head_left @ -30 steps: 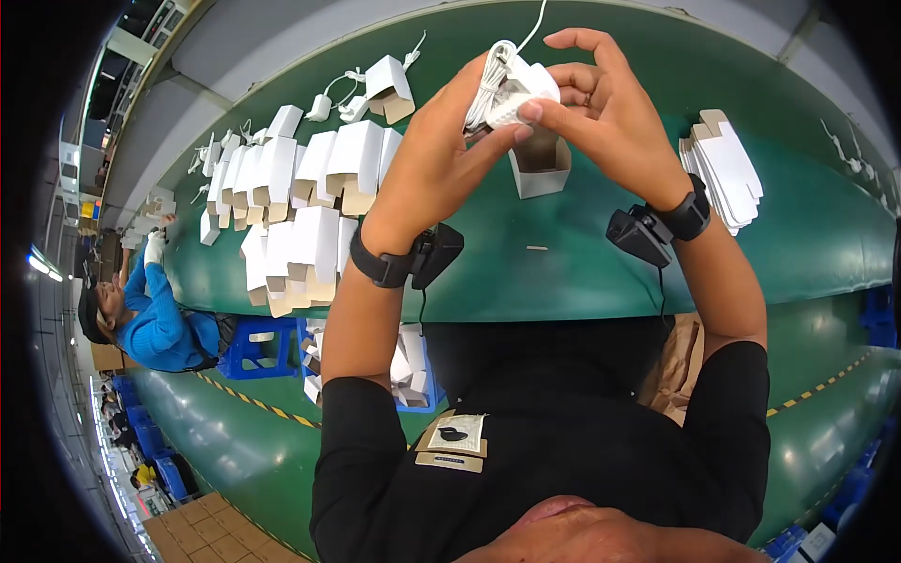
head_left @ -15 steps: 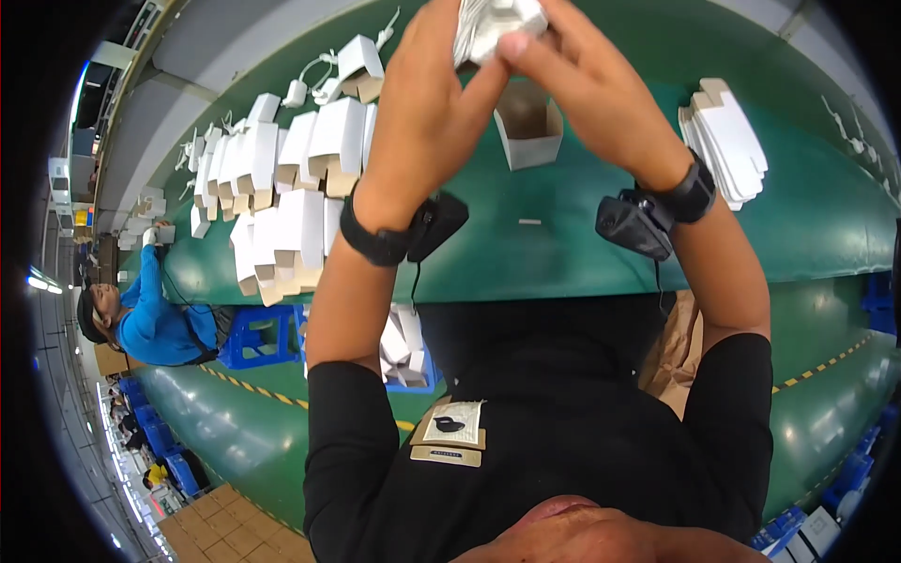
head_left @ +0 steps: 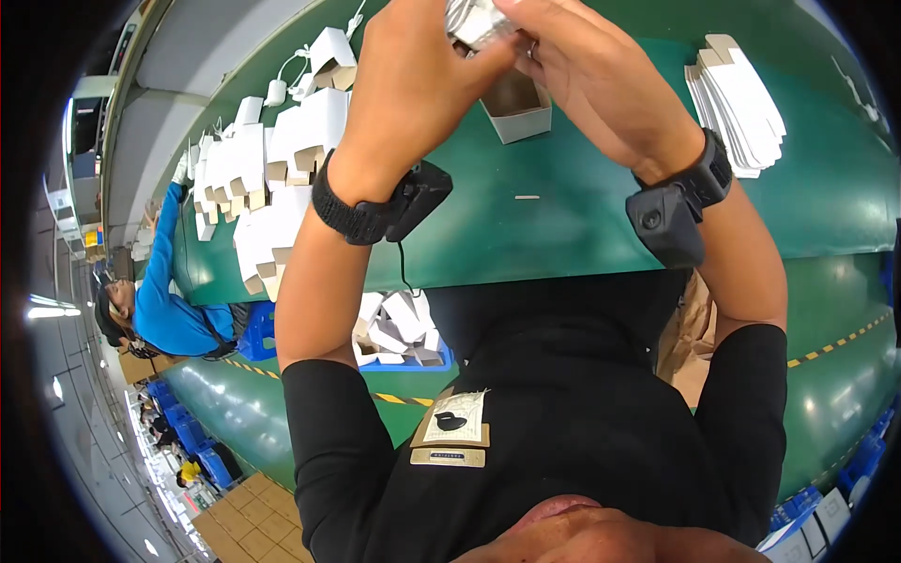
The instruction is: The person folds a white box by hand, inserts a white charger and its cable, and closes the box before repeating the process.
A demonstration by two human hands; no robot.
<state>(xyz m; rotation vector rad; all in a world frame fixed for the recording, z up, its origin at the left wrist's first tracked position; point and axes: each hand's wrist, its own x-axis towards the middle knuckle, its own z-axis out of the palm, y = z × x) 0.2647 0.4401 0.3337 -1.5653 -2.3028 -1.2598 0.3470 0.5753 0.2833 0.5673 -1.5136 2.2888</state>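
Note:
Over the far part of the green bench, a white coiled cable bundle [head_left: 477,22] is between my two hands, partly cut off by the top edge. My left hand [head_left: 408,80] wraps round its left side, thumb across the front. My right hand [head_left: 596,80] has its thumb on the bundle's upper right; its other fingers curl beneath, partly hidden. Just below the hands stands an open white box [head_left: 521,124] with a brown inside, upright on the bench. What lies inside it cannot be made out.
Many white boxes [head_left: 251,155] stand in rows at left, with white plug adapters [head_left: 276,92] behind. A stack of flat white cartons [head_left: 737,108] lies at right. A small white strip [head_left: 527,197] lies mid-bench. A blue bin [head_left: 404,361] sits below; a co-worker [head_left: 174,305] sits far left.
Both hands, still on the cable bundle, have shifted slightly; the right hand has turned and its fingers have moved lower. The co-worker's arm now stretches farther across the bench.

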